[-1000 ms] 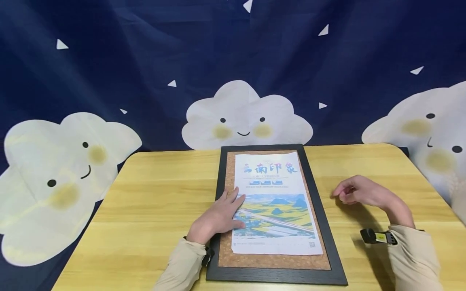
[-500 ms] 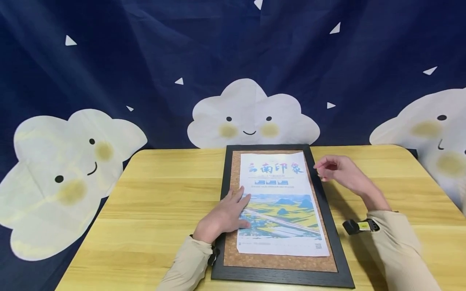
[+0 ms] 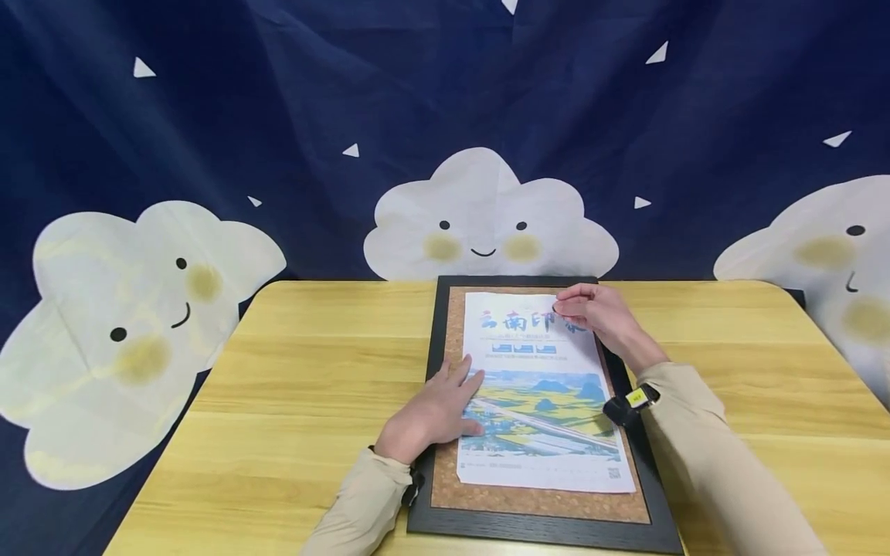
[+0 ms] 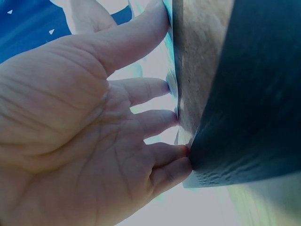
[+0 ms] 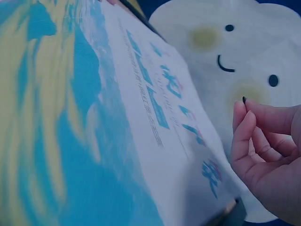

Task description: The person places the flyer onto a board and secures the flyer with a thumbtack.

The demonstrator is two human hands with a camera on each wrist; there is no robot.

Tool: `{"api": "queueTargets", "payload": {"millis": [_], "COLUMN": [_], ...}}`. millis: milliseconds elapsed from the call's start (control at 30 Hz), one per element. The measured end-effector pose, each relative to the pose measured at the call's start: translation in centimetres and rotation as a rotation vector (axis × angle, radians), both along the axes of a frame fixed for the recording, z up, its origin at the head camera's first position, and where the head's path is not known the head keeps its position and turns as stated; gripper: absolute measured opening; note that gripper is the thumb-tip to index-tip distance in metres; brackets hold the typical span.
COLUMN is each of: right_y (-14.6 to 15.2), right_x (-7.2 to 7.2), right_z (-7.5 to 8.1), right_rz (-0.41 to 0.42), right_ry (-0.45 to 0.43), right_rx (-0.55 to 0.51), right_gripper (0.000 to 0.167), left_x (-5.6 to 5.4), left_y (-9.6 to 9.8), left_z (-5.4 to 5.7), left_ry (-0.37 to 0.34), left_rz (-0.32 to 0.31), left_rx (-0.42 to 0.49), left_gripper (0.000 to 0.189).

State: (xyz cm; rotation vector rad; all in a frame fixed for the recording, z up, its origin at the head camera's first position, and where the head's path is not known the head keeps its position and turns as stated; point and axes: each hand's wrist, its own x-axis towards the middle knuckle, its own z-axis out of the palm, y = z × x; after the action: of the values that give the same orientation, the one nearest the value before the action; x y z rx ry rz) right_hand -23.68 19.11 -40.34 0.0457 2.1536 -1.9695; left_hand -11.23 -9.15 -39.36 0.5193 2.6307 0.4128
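Observation:
A printed poster sheet with a landscape picture lies on a cork board inside a black frame. Spread fingers of my left hand rest on the sheet's left side, and the left wrist view shows their tips at the cork and frame edge. My right hand is over the sheet's upper right part. Between its thumb and forefinger it pinches a small black object, mostly hidden by the fingertips and too small to identify for sure.
The framed board lies on a wood-grain table, reaching its far edge. Behind hangs a dark blue cloth printed with smiling clouds. A dark wrist device sits on the right wrist, just over the board's right side.
My right hand has moved left and away from me, from the bare table on the right to above the sheet's upper right part. My left hand has stayed on the sheet.

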Motion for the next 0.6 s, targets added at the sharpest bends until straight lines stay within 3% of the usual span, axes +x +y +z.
{"api": "queueTargets", "payload": {"millis": [167,600], "right_y": [-1.3,-4.1], "right_x": [-1.4,-3.6], "right_z": [-0.9,-1.8], "right_rz": [-0.006,-0.004], "right_ry": [-0.019,-0.066], "right_rx": [0.025,0.061], "right_gripper": [0.032,0.022], "left_x": [0.0,-0.2], "left_y": [0.2,0.0], "left_z": [-0.1,-0.2], "left_ry": [-0.003,0.000], "left_rz": [-0.003,0.007], "left_rx": [0.002,-0.007], "left_gripper": [0.079,0.079]}}
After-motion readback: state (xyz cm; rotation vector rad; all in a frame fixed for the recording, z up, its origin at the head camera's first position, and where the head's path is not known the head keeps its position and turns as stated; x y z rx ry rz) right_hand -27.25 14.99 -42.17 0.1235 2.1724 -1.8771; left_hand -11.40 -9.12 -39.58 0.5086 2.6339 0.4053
